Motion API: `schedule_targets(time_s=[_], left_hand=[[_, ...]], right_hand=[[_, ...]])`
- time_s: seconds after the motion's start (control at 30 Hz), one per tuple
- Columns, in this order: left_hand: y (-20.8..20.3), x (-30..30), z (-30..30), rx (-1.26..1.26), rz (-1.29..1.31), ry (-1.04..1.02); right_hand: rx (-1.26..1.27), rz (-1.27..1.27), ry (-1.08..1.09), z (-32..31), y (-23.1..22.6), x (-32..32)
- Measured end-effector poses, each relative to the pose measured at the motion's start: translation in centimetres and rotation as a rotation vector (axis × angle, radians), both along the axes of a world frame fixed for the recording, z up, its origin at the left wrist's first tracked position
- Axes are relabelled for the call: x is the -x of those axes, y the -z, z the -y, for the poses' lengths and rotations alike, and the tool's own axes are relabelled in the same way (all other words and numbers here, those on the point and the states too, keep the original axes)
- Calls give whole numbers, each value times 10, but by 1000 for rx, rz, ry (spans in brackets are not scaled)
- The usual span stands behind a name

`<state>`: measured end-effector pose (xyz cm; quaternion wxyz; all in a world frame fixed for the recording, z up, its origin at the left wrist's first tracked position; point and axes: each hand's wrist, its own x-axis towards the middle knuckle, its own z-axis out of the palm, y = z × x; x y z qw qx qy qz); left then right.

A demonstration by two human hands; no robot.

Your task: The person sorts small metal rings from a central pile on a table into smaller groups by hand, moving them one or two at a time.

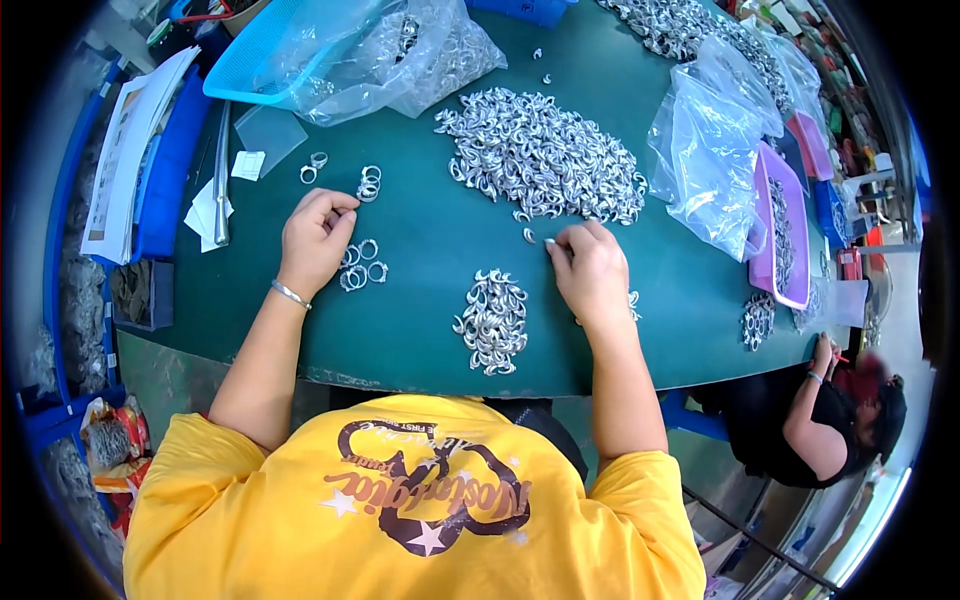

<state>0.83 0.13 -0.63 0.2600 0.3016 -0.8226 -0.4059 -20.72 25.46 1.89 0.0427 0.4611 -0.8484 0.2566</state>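
My left hand is closed, thumb and fingers pinched at the lowest ring of a small row of silver rings. Just below that hand lies a cluster of silver rings, and two more rings sit above it. My right hand is closed in a pinch over the table; what its fingertips hold, if anything, is too small to make out. Beside them lies one loose curved silver piece. A large pile of such pieces spreads beyond the right hand. A smaller pile lies between my forearms. Several pieces are partly hidden under my right wrist.
On the green table, a blue basket and clear bag stand far left. A plastic bag and pink tray lie right. A metal rod lies left. Another person sits at right.
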Motion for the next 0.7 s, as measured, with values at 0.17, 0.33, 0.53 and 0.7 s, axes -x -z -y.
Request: schedule_targets(time_s=[0.17,0.33,0.53,0.7], left_hand=[[-1,1,-2,71,14,11],[-3,2,-1,66,7,20],[-3,2,-2,66,5,11],[-6,1,-3,80,12,21]], right_hand=[[3,-173,-141,-19,-2,-7],[103,30,-42,-30,-10,3],[20,71,-195,-19,-10,-3],[-9,132,-40,-21,-13,-17]])
